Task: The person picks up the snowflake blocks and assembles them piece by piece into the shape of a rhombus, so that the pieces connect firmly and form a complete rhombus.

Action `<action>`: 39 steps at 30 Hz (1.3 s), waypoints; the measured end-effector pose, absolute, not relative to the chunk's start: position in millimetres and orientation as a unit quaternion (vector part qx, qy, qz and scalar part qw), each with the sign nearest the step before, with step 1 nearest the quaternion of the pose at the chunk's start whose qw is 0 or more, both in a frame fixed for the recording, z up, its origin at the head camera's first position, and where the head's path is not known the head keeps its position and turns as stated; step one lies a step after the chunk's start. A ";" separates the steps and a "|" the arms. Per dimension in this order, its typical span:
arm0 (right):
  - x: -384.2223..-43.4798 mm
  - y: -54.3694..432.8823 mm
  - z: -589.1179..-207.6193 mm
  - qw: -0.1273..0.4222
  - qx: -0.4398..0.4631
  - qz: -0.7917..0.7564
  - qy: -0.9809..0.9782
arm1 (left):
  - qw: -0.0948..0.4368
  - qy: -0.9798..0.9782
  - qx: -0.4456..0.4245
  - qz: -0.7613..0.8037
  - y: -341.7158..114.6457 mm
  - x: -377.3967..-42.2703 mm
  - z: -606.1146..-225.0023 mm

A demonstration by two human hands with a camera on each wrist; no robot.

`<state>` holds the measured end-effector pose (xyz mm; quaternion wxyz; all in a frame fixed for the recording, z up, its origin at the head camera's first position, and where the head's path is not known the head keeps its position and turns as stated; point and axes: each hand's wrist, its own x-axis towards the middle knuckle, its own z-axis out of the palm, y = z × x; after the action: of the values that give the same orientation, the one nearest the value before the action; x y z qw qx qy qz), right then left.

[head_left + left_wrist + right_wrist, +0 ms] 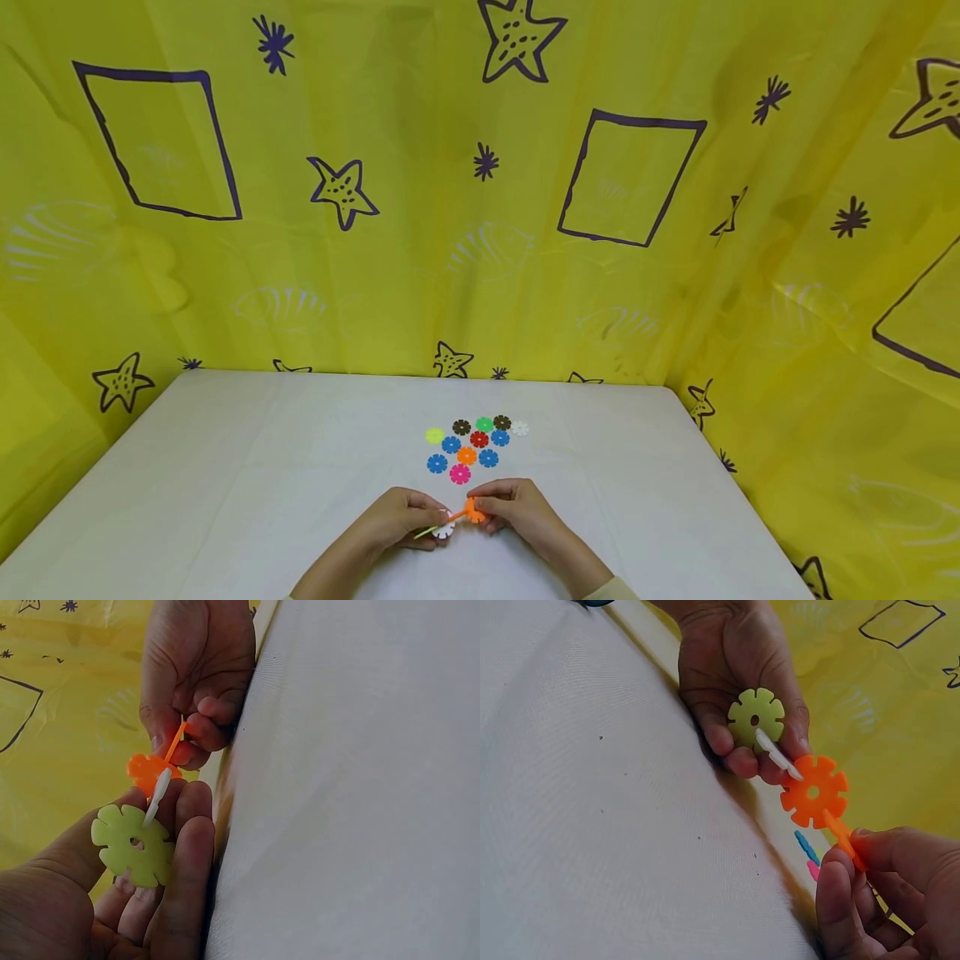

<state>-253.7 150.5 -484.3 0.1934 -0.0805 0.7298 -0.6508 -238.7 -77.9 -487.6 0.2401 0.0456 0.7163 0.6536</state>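
Note:
Low over the white table, both hands hold a short chain of notched plastic interlocking discs joined slot to slot. At one end is a yellow-green disc (pixel 754 712), then a white disc (pixel 778 755) set crosswise. An orange disc (pixel 826 778) follows, with a second orange disc (pixel 841 836) edge-on at the other end. My left hand (pixel 401 518) grips the yellow-green and white end, its fingers curled behind the discs. The end orange disc is pinched between thumb and fingers of my right hand (pixel 525 510), which partly cover it.
Beyond the hands lies a group of loose discs: blue (pixel 437 463), pink (pixel 460 474), red (pixel 479 439), green (pixel 484 424), yellow (pixel 435 435), white (pixel 520 428) and others. A yellow patterned curtain (pixel 420 275) surrounds the white table (pixel 225 500) at the back and sides.

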 end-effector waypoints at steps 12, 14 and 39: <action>-251.5 149.0 -486.6 0.184 -0.096 -0.648 0.733 | 0.231 0.724 0.043 0.649 -74.8 -239.3 -490.5; -251.3 148.8 -486.6 0.182 -0.097 -0.648 0.733 | 0.230 0.722 0.043 0.651 -74.5 -239.3 -490.1; -252.0 146.1 -487.4 0.170 -0.094 -0.657 0.728 | 0.239 0.764 0.122 0.586 -76.0 -232.4 -476.0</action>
<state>-252.0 146.1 -487.4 0.1705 -0.0939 0.7280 -0.6573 -232.4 -76.0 -476.0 0.2387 0.1221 0.7644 0.5863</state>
